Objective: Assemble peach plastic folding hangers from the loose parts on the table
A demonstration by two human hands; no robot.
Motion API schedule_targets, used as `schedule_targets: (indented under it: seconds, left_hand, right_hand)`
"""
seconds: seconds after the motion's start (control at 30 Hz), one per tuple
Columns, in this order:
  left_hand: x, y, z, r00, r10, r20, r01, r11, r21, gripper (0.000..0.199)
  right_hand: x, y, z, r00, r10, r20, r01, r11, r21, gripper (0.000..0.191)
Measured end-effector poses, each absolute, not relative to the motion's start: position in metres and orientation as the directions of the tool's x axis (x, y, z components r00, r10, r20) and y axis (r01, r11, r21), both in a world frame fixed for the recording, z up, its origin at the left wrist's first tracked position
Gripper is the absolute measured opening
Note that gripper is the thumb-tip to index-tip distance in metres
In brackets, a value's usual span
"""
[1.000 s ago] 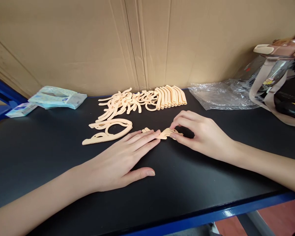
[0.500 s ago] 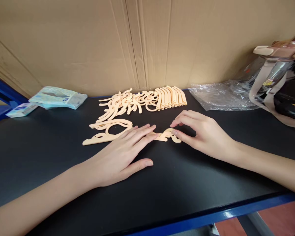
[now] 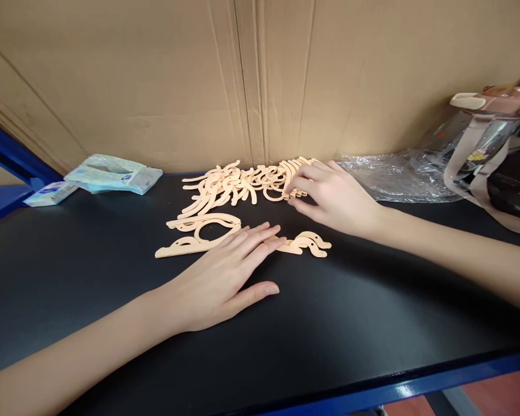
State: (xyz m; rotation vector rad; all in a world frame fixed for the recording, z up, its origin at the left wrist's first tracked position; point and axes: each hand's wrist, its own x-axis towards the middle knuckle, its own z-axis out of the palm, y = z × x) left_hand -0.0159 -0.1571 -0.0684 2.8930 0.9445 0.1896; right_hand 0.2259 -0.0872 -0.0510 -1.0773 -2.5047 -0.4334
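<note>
My left hand (image 3: 229,271) lies flat with its fingers spread over the middle of a flat assembly of cream pieces (image 3: 186,249) on the black table. The assembly's curved right end (image 3: 314,242) shows beyond my fingertips. My right hand (image 3: 329,193) is over the row of stacked curved pieces (image 3: 290,167) at the back, fingers bent and thumb apart at the row's front. It hides much of the row, and no grip on a piece can be made out. Left of the row is a loose pile of curved pieces (image 3: 225,184).
Blue tissue packs (image 3: 112,173) lie at the back left. Crumpled clear plastic (image 3: 394,173) lies at the back right, beside a strapped bottle (image 3: 481,127). A cardboard wall (image 3: 156,75) stands behind the black table (image 3: 351,335), which has a blue front edge.
My right hand has moved back from the assembly's right end to the stacked row. A second curved piece now shows at that end. The view has shifted slightly; my left hand rests as before.
</note>
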Motion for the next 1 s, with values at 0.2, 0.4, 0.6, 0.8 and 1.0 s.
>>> schedule_targets:
  seconds: [0.2, 0.4, 0.6, 0.8, 1.0]
  left_hand:
    - [-0.016, -0.157, -0.067, 0.802, 0.588, 0.102, 0.573, -0.807, 0.146, 0.055]
    - [-0.016, -0.156, -0.068, 0.799, 0.59, 0.116, 0.571, -0.805, 0.162, 0.056]
    - [-0.016, -0.157, -0.068, 0.798, 0.596, 0.094, 0.584, -0.802, 0.128, 0.058]
    - [-0.017, -0.155, -0.069, 0.784, 0.586, 0.205, 0.576, -0.81, 0.112, 0.053]
    - [-0.019, -0.152, -0.07, 0.732, 0.588, 0.343, 0.592, -0.799, 0.107, 0.042]
  right_hand:
    - [0.195, -0.036, -0.05, -0.683, 0.644, 0.344, 0.728, 0.64, 0.248, 0.024]
    - [0.178, -0.023, -0.054, -0.681, 0.674, 0.286, 0.732, 0.618, 0.288, 0.022]
    - [0.18, -0.021, -0.043, -0.629, 0.702, 0.333, 0.777, 0.577, 0.252, 0.026]
    - [0.205, -0.054, -0.021, -0.629, 0.54, 0.559, 0.762, 0.572, 0.305, 0.036]
    - [0.23, -0.127, -0.033, -0.766, 0.219, 0.604, 0.585, 0.626, 0.515, 0.027]
